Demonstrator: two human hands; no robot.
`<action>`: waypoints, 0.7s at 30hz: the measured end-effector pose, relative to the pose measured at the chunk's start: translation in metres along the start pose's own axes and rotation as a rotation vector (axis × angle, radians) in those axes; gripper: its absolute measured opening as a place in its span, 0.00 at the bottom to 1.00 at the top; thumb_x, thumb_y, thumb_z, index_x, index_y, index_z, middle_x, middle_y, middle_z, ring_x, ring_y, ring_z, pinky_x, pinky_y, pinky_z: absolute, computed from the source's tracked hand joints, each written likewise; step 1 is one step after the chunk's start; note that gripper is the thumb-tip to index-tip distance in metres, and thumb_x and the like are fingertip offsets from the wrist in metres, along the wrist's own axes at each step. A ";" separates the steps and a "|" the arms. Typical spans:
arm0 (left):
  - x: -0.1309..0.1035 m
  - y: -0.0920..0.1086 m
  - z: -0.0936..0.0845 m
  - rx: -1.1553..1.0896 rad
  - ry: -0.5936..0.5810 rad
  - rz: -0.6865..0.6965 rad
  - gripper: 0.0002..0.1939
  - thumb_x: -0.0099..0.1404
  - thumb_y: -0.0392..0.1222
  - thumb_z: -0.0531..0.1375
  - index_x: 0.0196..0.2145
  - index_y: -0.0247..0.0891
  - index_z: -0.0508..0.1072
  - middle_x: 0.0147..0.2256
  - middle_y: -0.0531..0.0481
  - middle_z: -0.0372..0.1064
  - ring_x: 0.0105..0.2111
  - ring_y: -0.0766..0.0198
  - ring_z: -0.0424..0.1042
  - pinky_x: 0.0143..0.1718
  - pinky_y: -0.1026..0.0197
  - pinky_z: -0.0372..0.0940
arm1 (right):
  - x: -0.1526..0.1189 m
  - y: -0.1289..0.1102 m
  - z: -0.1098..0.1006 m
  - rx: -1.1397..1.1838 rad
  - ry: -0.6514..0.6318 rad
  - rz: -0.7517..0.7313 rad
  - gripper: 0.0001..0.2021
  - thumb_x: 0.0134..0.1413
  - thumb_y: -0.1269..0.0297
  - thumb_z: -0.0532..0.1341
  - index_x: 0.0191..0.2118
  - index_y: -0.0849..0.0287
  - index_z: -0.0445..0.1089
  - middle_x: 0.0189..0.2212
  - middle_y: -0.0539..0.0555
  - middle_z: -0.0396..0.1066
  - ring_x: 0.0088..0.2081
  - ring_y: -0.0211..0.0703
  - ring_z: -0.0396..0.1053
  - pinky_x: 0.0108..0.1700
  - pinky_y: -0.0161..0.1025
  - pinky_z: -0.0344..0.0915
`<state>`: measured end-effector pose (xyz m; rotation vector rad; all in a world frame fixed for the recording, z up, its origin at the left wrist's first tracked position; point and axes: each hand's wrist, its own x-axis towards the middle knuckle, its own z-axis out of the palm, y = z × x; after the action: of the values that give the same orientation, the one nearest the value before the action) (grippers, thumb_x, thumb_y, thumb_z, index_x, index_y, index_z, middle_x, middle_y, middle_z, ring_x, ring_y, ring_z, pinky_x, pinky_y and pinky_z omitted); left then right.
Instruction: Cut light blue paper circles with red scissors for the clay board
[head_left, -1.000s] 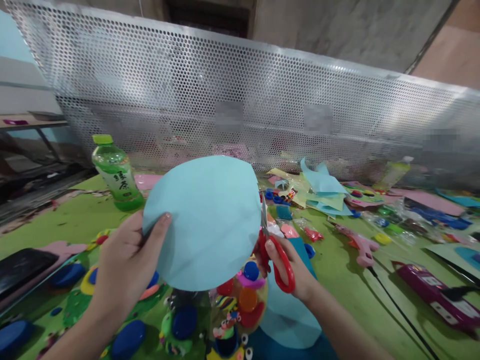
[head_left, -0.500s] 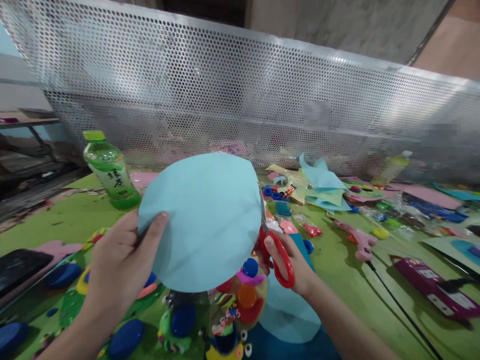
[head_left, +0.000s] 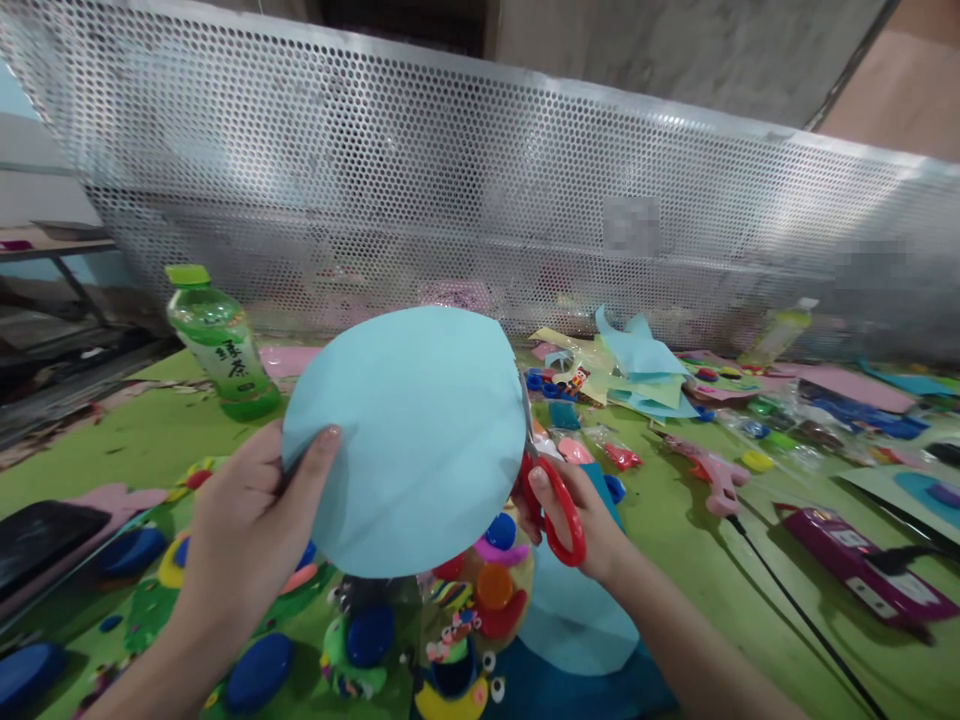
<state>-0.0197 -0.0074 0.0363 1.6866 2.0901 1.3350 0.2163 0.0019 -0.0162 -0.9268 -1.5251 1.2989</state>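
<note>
Our left hand (head_left: 244,515) pinches 1 blue paper disc (head_left: 412,440) above a green table (head_left: 667,590) while our right hand (head_left: 598,532) grips scissors (head_left: 568,555) at its right edge; we appear mid-trim, and the next snip likely calls for steady turning.

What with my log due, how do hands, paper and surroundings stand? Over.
Left hand gripping rounded blue paper at left edge. Right hand holding red-handled scissors at paper's right edge. Colourful craft pieces below, none visibly obstructing either hand.

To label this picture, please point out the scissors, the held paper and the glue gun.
Scissors (head_left: 576,528), head view: red handle loop.
Held paper (head_left: 409,440), head view: sheet's middle.
Glue gun (head_left: 718,472), head view: pink body.
</note>
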 end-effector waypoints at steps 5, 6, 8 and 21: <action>0.000 -0.001 0.000 -0.012 0.007 0.027 0.15 0.55 0.54 0.50 0.21 0.41 0.63 0.15 0.55 0.59 0.19 0.64 0.60 0.19 0.65 0.53 | 0.001 -0.002 0.001 0.007 0.020 0.028 0.20 0.55 0.46 0.53 0.26 0.60 0.61 0.17 0.46 0.56 0.17 0.30 0.55 0.19 0.31 0.54; 0.000 -0.001 0.000 -0.014 0.009 0.036 0.15 0.56 0.54 0.50 0.21 0.41 0.63 0.15 0.56 0.58 0.19 0.64 0.60 0.20 0.65 0.53 | 0.001 -0.002 0.002 0.008 0.022 0.033 0.20 0.55 0.46 0.53 0.26 0.60 0.61 0.17 0.46 0.56 0.17 0.30 0.55 0.18 0.31 0.54; 0.000 -0.002 0.000 -0.018 0.018 0.048 0.16 0.56 0.54 0.50 0.21 0.41 0.63 0.14 0.56 0.57 0.19 0.64 0.60 0.20 0.65 0.53 | 0.001 -0.002 0.002 0.007 0.024 0.034 0.21 0.54 0.45 0.53 0.26 0.60 0.62 0.16 0.46 0.56 0.16 0.30 0.55 0.18 0.31 0.53; 0.000 -0.002 0.000 -0.022 0.010 0.088 0.16 0.58 0.53 0.50 0.23 0.40 0.65 0.19 0.54 0.63 0.22 0.64 0.61 0.23 0.65 0.55 | 0.002 -0.006 0.001 0.011 0.028 0.030 0.22 0.50 0.42 0.55 0.23 0.59 0.57 0.16 0.44 0.53 0.14 0.28 0.52 0.15 0.30 0.49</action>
<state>-0.0212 -0.0077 0.0352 1.7862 2.0200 1.3890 0.2151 0.0023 -0.0100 -0.9603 -1.4867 1.3090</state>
